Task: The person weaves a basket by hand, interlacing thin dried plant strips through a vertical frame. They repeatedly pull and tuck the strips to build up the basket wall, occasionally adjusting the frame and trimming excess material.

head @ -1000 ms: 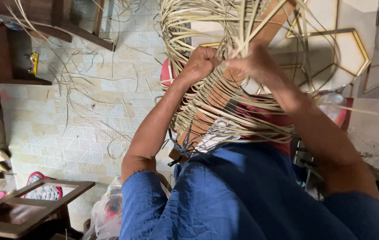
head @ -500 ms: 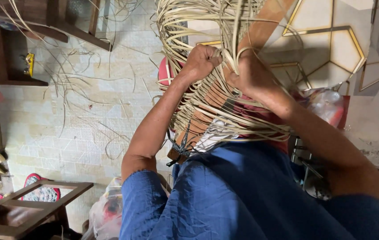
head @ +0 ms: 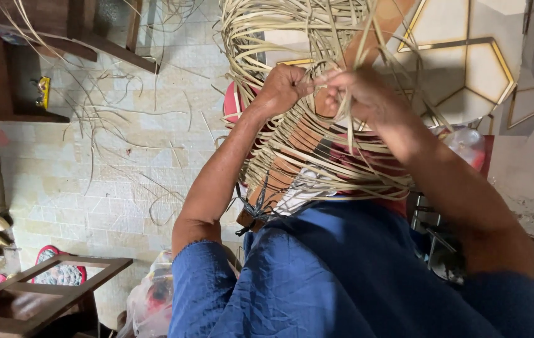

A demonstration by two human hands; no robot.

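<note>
Both hands fisted on cane strips at basket (head: 304, 150) rim: left hand (head: 282, 87), right hand (head: 364, 94); tiled floor (head: 91, 175) w/ loose strips left.

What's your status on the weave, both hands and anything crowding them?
Left hand gripping the woven cane basket. Right hand pinching a loose cane strip. Upright strands fan close around both hands; more loose strips lie on the tiled floor.

Left hand (head: 282, 87) fisted around pale cane strips on half-woven basket (head: 304, 144). Right hand (head: 364, 94) pinches strands just beside it. Loose strips (head: 123, 125) litter tiled floor (head: 73, 181).
</note>
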